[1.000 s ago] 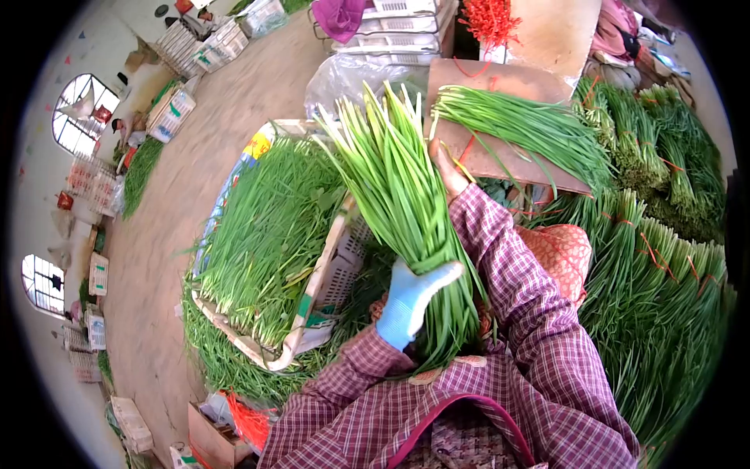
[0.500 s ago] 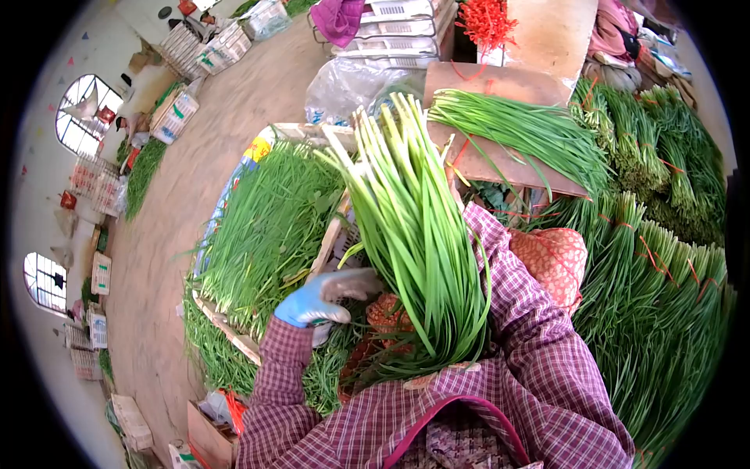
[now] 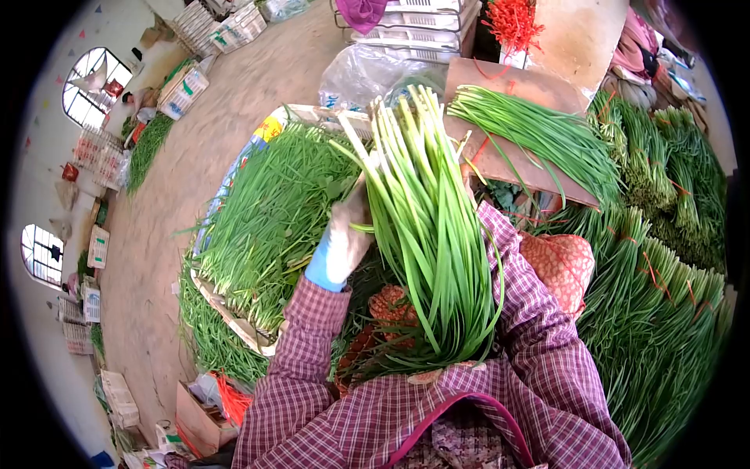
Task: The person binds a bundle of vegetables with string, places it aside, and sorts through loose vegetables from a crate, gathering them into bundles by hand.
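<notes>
A loose bunch of garlic chives [image 3: 433, 227] stands tilted before me, pale stalk ends up and green leaves drooping towards my lap. My right hand is hidden behind it; the right sleeve runs up to the bunch, which that hand supports. At the left side of the stalks is my gloved left hand [image 3: 348, 234], its fingers stretched upward and partly covered by stalks. A short yellowish leaf [image 3: 363, 228] sticks out beside its palm. To the left, a lined crate [image 3: 205, 289] is heaped with loose chives [image 3: 269, 219].
Another bunch of chives [image 3: 531, 129] lies on a brown board [image 3: 500, 160]. Tied bundles [image 3: 656, 313] are stacked along the right. Red ties [image 3: 512, 27] hang at the back, near stacked white crates [image 3: 414, 35] and a clear plastic bag [image 3: 359, 74].
My left hand has moved up and slightly right, from below the stalks to their left side. The bunch stays raised. The whole view has shifted a little.
</notes>
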A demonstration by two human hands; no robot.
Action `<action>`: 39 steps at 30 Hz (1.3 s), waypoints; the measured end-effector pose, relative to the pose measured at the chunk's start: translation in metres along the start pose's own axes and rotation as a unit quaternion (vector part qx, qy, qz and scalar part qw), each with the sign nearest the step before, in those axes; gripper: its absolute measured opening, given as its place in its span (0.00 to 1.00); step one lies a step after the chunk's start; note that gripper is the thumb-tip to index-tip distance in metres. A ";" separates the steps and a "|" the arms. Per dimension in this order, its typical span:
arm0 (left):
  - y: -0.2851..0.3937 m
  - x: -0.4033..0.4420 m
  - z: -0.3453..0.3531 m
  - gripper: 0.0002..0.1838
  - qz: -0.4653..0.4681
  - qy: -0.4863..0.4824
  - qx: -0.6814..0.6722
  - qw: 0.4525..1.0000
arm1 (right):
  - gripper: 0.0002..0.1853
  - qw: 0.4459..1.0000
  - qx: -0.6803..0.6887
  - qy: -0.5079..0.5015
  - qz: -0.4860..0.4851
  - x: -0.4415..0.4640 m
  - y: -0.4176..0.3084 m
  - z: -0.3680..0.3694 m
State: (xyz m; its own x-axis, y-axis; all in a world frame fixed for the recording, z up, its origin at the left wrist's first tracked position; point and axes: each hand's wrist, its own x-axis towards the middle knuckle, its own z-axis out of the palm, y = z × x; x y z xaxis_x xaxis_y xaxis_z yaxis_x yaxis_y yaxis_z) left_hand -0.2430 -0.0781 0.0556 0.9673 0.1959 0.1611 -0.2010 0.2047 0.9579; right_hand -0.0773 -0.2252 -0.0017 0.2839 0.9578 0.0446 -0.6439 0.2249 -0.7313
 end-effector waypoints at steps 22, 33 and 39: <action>0.062 0.022 0.018 0.14 0.034 0.159 -0.049 0.985 | 0.33 0.946 -0.297 0.024 -0.131 0.020 -0.064 0.112; 0.067 0.017 0.026 0.15 -0.004 0.191 -0.124 0.974 | 0.17 0.940 -0.289 0.124 -0.130 0.019 -0.076 0.112; 0.070 0.017 0.020 0.15 0.017 0.177 -0.187 0.966 | 0.14 0.934 -0.320 0.044 -0.152 0.028 -0.083 0.109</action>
State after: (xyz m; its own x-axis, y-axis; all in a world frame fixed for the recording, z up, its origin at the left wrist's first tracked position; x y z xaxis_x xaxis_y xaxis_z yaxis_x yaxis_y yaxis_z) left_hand -0.2370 -0.0800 0.1303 0.8590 0.5108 0.0356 -0.3371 0.5118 0.7902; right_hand -0.0934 -0.1980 0.1341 0.4606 0.8424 0.2797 0.0235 0.3034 -0.9526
